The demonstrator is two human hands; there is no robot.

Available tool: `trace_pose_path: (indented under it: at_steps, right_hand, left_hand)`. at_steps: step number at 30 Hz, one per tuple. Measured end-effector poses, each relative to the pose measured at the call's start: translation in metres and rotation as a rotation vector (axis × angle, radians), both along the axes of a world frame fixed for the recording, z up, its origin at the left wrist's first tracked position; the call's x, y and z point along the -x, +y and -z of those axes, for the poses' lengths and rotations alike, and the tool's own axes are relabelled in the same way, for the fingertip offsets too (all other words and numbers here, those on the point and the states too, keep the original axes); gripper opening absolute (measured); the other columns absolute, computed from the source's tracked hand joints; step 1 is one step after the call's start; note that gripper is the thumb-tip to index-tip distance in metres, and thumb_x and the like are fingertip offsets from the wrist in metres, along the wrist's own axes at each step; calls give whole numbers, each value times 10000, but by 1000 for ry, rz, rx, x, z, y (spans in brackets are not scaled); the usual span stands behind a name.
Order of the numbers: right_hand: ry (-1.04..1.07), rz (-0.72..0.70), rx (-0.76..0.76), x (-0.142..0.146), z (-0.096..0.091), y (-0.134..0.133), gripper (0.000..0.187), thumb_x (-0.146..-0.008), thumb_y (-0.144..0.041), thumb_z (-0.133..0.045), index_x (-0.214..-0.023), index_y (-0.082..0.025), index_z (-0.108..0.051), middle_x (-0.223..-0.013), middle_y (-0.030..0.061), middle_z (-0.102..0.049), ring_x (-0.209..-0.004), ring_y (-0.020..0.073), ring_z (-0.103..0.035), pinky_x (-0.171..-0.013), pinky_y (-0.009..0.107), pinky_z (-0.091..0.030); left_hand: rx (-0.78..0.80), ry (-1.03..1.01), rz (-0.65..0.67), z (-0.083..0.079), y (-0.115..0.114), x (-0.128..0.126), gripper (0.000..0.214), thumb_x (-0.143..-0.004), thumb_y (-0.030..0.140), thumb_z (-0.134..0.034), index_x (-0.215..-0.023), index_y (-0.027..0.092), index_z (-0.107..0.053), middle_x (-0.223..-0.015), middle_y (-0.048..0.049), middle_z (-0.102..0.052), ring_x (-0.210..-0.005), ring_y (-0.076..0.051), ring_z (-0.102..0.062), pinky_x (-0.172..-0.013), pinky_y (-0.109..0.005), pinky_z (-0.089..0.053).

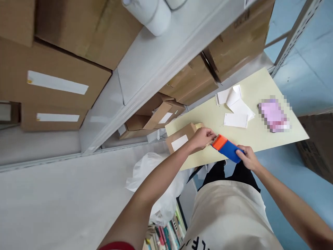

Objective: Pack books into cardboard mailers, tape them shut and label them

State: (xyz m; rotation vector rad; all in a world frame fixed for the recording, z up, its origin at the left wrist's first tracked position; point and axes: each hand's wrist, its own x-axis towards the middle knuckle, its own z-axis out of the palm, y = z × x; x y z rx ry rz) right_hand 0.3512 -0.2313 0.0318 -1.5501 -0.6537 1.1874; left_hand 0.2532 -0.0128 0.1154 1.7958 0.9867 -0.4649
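Note:
My right hand (248, 157) is closed round the blue end of a blue and orange tape dispenser (230, 150), held over the near edge of the pale yellow table (208, 118). At its orange end, my left hand (203, 138) has its fingers pinched together; what is between them is too small to make out. A small cardboard box (173, 137) with a white label lies on the table, just beyond my left wrist and partly hidden by it.
White paper slips (236, 119) and a blurred pink item (273, 113) lie on the table. Shelving (179, 38) with cardboard boxes (70, 83) runs along the left and back. A white plastic bag (148, 170) and a row of books (169, 234) are below left.

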Motion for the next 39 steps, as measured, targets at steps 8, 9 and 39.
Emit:
trace_pose_path:
  at_steps: [8,9,39]
  right_hand:
    - [651,343,195,37,31,39,672,-610,-860,-578,-539,-193,-538,-475,-18,-473,-451,102,-381,-446,254,-319]
    - [701,346,221,46,34,36,668,-616,-854,-580,-554,-189,-564,-480,-11,-501,-453,110,-405,-449,257,-335]
    - [1024,346,358,111,54,22,589,-670,-770,-636,-802,-205,-738,-832,70,-757,-815,249,-689,-774,353,-538]
  left_hand:
    - [-91,300,402,31,57,-29,309,-754,415,-634,-603,149,-676,-573,-6,-640,-556,-126,-555,-552,-233,-376]
    - [-101,336,460,36,63,-27,321,-755,425,-635,-584,156,-671,-552,-3,-626,-546,-127,-550,-556,-237,-375]
    - [-301,272,1212,36,93,57,853,-579,631,-755,-1271,152,-614,-1386,-148,-577,-1303,-350,-497,-1167,-491,-185]
